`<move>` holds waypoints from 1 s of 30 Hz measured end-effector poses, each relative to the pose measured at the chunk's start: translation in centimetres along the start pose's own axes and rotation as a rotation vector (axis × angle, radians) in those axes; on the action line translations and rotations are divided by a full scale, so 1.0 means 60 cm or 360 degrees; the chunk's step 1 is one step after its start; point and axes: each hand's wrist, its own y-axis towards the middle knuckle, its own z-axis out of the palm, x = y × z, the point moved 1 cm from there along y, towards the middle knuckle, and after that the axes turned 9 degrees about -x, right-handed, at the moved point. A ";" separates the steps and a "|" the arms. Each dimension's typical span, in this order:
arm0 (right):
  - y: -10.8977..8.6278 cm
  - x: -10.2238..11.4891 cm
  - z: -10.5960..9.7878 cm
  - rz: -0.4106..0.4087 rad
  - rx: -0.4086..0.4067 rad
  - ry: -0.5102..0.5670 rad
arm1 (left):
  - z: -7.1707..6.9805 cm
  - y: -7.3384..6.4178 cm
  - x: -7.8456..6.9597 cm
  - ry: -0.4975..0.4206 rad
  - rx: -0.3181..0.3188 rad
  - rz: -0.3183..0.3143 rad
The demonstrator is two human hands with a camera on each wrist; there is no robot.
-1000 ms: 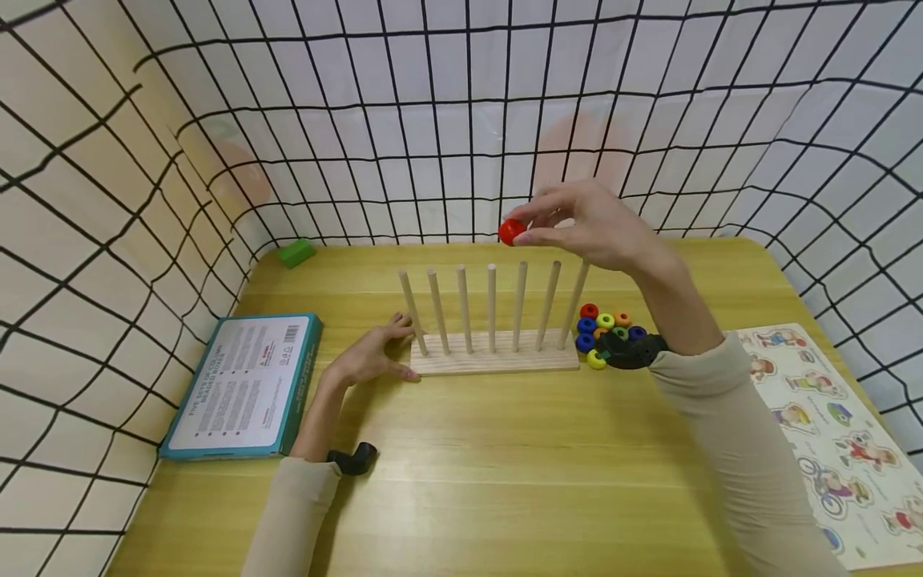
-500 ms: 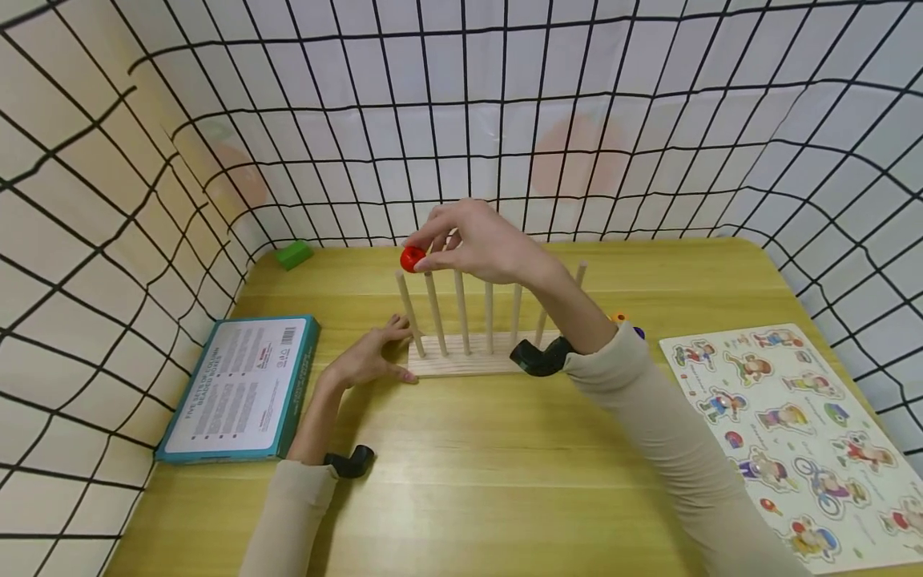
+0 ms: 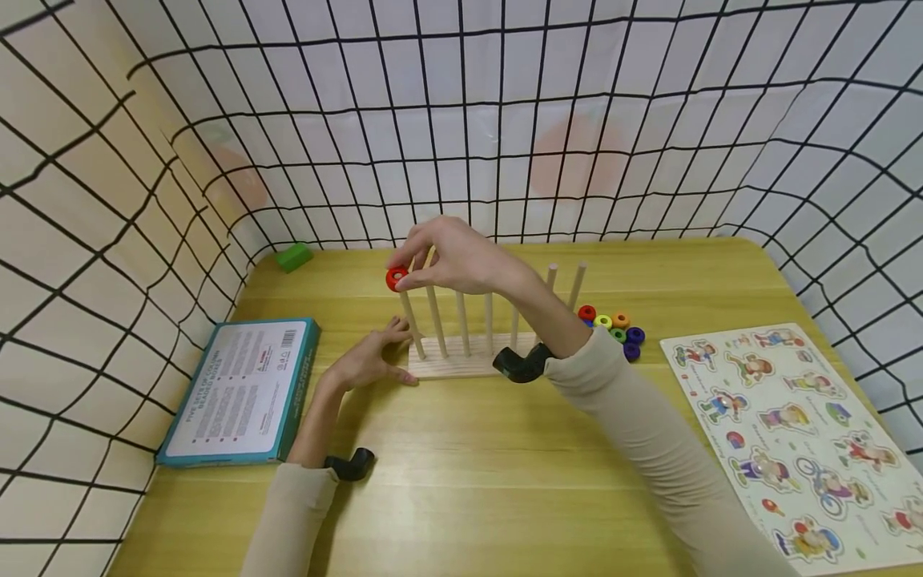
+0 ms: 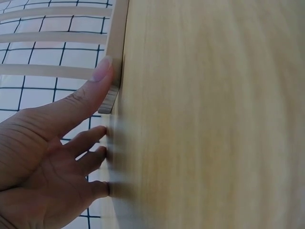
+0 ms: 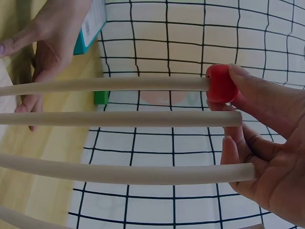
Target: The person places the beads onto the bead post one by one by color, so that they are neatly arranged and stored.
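My right hand (image 3: 457, 256) pinches a red bead (image 3: 392, 280) between thumb and fingers at the top of the leftmost peg (image 3: 411, 320). In the right wrist view the red bead (image 5: 222, 84) meets the peg's end, and a pale peg tip shows in its hole from the head view. Several upright pegs stand in a row on a wooden base (image 3: 469, 367); the right arm hides part of it. My left hand (image 3: 364, 358) rests at the base's left end. Its thumb (image 4: 81, 98) presses the base's corner, while the other fingers touch the table, spread apart.
Several coloured beads (image 3: 618, 335) lie right of the base, partly behind the right sleeve. A flat box (image 3: 241, 389) lies at left, a green block (image 3: 294, 256) at the back left, a picture board (image 3: 793, 433) at right. Black netting (image 3: 497, 128) encloses the table.
The right hand has carried the red bead leftward across the pegs, then lowered it onto the leftmost peg's tip. My left hand stays at the base's end.
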 end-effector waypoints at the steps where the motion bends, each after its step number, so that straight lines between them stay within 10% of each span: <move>1: 0.000 -0.001 0.002 -0.0003 0.0007 -0.0001 | 0.000 0.000 0.000 0.0002 0.0001 0.0001; 16: -0.017 -0.015 -0.011 0.0025 -0.0102 -0.0021 | 0.000 0.000 0.000 0.0010 -0.0001 -0.0034; 23: -0.099 -0.062 -0.098 0.0043 -0.0534 -0.0007 | 0.002 -0.002 0.000 0.0033 -0.0016 -0.0027; 30: -0.205 -0.163 -0.163 0.0349 -0.0786 -0.0048 | 0.005 -0.001 0.000 0.0017 -0.0011 -0.0035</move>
